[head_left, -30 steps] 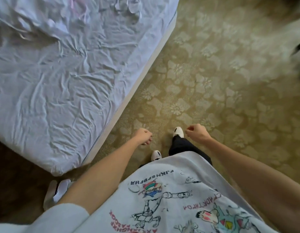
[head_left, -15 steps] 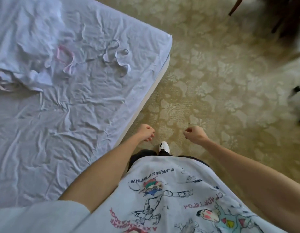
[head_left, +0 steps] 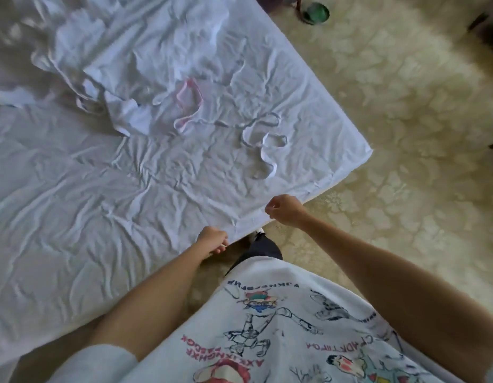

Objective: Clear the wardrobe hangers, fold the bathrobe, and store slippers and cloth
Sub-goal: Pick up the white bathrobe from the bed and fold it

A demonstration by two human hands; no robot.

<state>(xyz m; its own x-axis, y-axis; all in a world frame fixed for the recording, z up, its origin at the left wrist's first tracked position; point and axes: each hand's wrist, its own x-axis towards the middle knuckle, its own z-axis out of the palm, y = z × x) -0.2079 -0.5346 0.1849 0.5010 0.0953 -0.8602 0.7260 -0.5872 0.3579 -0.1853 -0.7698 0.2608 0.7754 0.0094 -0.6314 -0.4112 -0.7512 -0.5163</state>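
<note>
A bed point(head_left: 107, 205) is seen from above, covered with a creased white sheet, its near corner pointing toward the patterned carpet point(head_left: 405, 134). On the far part of the sheet a crumpled white bathrobe point(head_left: 107, 64) is spread out, unfolded, with a loose white belt point(head_left: 263, 139) curled in loops just beside it, nearer the bed's right edge. A pink-edged strap point(head_left: 188, 102) is laid between the robe and the belt, touching the robe's cloth. The left hand point(head_left: 212, 240) is held over the bed's near edge, its fingers curled into a fist; nothing is gripped in it. The right hand point(head_left: 285, 210) is raised near the same edge, a little farther along, also curled closed, and no object can be made out in its grip. Whether either hand touches the sheet cannot be told. Both forearms are stretched forward, bare. A white printed shirt point(head_left: 281, 327) fills the bottom of the view, and below the hands a dark trouser leg point(head_left: 260, 247) and the tip of a white shoe point(head_left: 259, 231) are seen on the carpet beside the bed. At the top right, well apart from the bed, a round green object point(head_left: 316, 13) is set on the floor, blurred. Slippers and hangers are not made out.
</note>
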